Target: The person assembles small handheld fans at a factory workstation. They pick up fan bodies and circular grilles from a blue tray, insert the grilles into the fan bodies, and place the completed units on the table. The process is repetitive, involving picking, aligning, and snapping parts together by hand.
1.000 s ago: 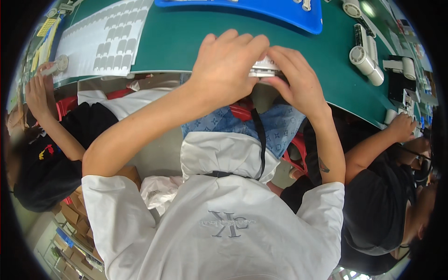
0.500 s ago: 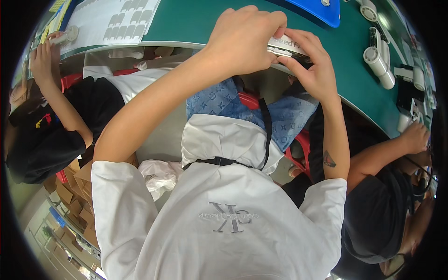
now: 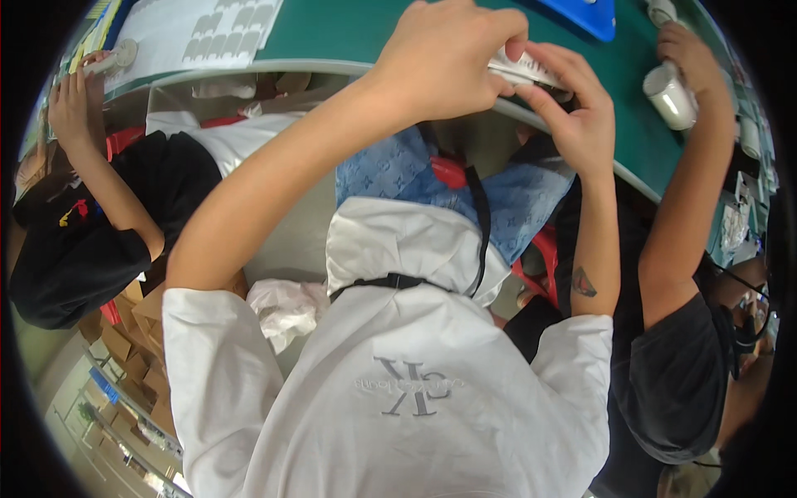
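Observation:
Over the front edge of the green table [image 3: 332, 37] I hold a white plastic casing [image 3: 533, 68] with grey print on it and a dark underside. My left hand [image 3: 448, 62] grips its left end, thumb and bent fingers closed on it. My right hand [image 3: 579, 112] closes round the right end, thumb below and fingers above. The fingers hide much of the casing, so its full shape does not show.
A blue tray [image 3: 591, 17] lies beyond my hands. To the right, a co-worker's hand [image 3: 696, 62] is at a white cylindrical device [image 3: 669, 98]. White sheets with grey shapes [image 3: 220, 33] lie left, near another person's hand [image 3: 70, 112] and a white round-headed device [image 3: 124, 54].
Both my hands, with the casing, have shifted slightly right and up in the picture. The right co-worker's arm has reached forward over the table to the white devices.

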Demonstrator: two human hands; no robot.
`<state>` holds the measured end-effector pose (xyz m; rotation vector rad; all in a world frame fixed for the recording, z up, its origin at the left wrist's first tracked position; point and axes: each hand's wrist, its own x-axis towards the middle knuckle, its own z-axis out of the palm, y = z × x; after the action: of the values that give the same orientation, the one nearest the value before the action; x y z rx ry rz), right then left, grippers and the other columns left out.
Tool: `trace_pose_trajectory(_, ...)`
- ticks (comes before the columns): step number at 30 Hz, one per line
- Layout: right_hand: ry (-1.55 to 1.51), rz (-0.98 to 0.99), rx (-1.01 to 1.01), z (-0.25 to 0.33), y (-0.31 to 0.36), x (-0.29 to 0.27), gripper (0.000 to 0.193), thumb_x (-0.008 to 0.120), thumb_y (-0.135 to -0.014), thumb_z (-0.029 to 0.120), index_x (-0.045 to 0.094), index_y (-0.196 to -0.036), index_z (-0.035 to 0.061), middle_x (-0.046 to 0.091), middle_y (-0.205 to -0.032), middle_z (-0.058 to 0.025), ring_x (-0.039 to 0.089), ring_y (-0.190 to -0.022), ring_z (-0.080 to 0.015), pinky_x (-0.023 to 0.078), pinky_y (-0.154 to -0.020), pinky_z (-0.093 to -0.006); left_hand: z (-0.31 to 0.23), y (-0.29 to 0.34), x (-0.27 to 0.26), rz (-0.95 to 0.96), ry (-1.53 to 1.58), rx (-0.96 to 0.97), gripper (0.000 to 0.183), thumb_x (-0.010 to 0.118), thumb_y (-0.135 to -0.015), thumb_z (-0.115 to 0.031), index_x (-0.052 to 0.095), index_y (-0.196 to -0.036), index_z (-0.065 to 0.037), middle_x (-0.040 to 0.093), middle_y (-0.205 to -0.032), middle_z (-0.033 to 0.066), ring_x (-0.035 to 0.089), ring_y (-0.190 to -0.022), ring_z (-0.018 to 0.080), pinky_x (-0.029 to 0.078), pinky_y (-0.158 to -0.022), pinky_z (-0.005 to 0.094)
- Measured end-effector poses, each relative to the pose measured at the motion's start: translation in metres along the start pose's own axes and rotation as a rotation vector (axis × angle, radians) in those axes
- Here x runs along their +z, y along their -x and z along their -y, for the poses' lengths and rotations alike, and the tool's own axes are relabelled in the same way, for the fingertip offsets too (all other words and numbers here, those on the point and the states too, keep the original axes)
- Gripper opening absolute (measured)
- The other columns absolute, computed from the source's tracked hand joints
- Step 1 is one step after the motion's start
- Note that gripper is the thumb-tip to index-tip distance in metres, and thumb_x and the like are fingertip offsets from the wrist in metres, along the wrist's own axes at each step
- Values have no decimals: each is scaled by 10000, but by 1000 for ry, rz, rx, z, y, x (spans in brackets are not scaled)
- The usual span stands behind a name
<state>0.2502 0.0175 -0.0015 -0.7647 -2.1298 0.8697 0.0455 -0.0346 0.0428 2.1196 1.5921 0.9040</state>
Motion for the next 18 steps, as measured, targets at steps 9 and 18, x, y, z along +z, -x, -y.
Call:
trace_pose_trajectory(9,-869,-47,501,39,6,1,253,594,-985,182,675,-1145,3,691,-1048,-56,635,-952,-120,516,-786,-242,3,25,-29,-259,536,-66,385,793,-783,-265,623,-1065,-65,706,-983,61,646,-1007,173,512,-828,327)
trace_pose_trajectory(18,-943,125,514,73,11,-2,413,500,-1006,232,499,-1273,-83,634,-1043,-171,665,-796,-180,560,-600,-277,-19,22,-44,-321,680,-289,349,564,-973,-346,672,-1016,-18,693,-856,45,649,-786,89,496,-715,224)
